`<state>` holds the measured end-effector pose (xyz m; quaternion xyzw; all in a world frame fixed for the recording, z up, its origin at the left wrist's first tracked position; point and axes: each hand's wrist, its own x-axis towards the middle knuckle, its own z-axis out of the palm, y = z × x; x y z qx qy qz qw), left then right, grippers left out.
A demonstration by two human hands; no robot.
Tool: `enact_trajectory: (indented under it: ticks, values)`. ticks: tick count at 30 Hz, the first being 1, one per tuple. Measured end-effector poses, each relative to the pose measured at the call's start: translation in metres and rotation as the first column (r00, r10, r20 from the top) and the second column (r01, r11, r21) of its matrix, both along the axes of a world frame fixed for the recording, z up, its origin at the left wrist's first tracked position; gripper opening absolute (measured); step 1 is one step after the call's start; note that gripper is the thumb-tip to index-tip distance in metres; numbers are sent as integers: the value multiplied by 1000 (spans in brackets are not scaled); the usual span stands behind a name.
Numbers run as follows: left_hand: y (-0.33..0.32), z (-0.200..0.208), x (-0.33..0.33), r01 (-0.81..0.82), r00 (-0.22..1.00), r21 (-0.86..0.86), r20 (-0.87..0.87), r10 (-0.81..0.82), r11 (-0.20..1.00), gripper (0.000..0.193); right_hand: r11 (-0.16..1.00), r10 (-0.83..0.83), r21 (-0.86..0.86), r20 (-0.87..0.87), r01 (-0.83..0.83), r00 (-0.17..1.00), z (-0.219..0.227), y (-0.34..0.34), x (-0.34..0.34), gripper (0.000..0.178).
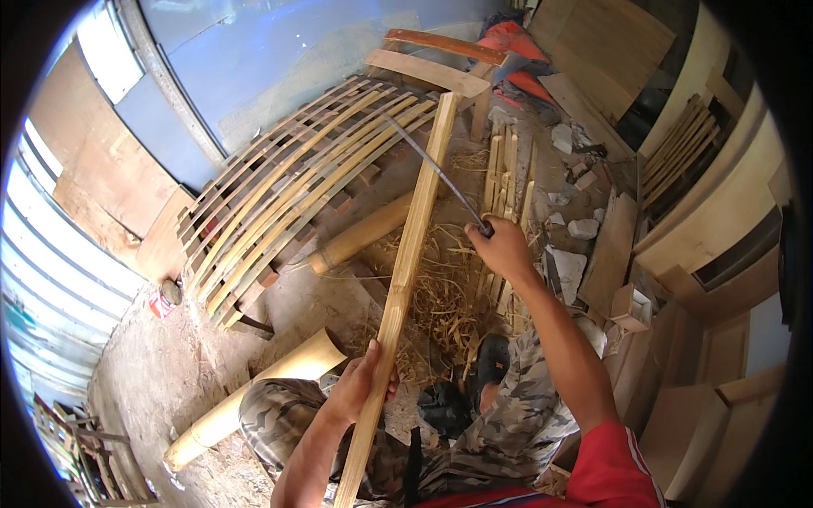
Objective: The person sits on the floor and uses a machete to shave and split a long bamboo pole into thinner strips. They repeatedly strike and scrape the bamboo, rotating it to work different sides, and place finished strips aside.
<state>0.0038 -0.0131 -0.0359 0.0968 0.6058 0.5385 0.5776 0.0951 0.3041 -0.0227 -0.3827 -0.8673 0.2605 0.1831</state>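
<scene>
My left hand (360, 385) is closed around the lower part of a long bamboo slat (406, 262), which runs from my lap up and away toward the far wall. In my right hand (506, 247), the fingers wrap the dark handle of a long, narrow-bladed knife (461, 200). The blade points up and to the left and crosses the slat near its far end; whether it touches the wood I cannot tell. Below the slat lies a heap of pale bamboo shavings (449, 296).
A slatted bamboo frame (292, 199) stands at far left. A bamboo pole (364, 230) and a wide bamboo piece (237, 415) lie left of the slat. Split strips (504, 173) and stone rubble (583, 229) are on the right, with a wooden bench (428, 72) behind.
</scene>
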Motion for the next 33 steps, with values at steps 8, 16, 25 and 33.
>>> enact_trajectory:
  ticks: [8, 16, 25, 33]
  values:
    - [3, 8, -2, -110, 994, 139, 39, 106, 984, 44, 869, 415, 329, -83, -368, 906, -1, -63, 20, 21]
    - [3, 3, 5, 15, 994, 233, 98, -39, 972, 43, 771, 573, 346, -10, -535, 819, -11, -113, 28, 26]
    - [7, 8, 4, 0, 990, 240, 138, -35, 971, 49, 869, 426, 227, 105, -439, 898, -9, -90, 18, 25]
    - [12, 15, 11, 49, 998, 149, -53, -41, 988, 57, 915, 343, 205, 61, -348, 937, -23, -64, 2, 24]
